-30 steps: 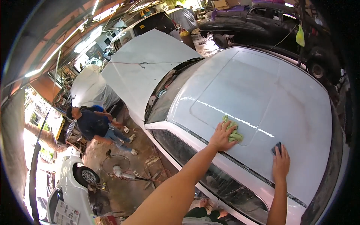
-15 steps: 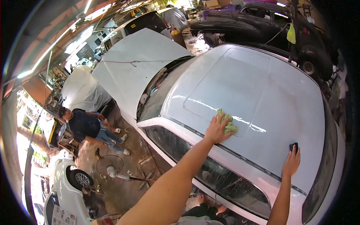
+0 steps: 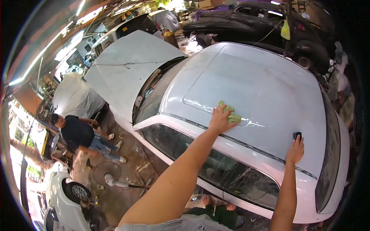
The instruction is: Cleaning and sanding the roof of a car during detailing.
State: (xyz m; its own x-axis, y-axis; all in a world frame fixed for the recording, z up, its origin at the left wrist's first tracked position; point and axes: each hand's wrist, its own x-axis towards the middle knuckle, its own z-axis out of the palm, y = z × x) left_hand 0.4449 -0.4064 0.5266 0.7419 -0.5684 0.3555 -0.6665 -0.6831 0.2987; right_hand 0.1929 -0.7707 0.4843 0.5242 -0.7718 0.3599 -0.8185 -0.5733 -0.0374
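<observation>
My left hand (image 3: 220,122) lies on the roof (image 3: 277,90) of a pale grey car, pressing a crumpled light-green cloth (image 3: 234,118) against it. The cloth sticks out beyond the fingers. Shiny wet streaks (image 3: 254,124) run on both sides of it. Farther right, toward the rear window, my right hand (image 3: 295,152) grips a small black block (image 3: 296,135) on the roof surface. The fingers cover most of the block, so its exact kind is unclear. Both arms reach across the roof's near edge and the side windows.
The raised hood (image 3: 133,57) stands at the car's front. A person (image 3: 83,134) in dark top and jeans stands at left, near a fan (image 3: 110,178) on the floor. A white car (image 3: 63,196) is lower left; a black old car (image 3: 246,27) stands behind.
The whole view has shifted a little. The cloth under my left hand sits slightly farther across the roof. My right hand keeps its hold on the black block near the same spot.
</observation>
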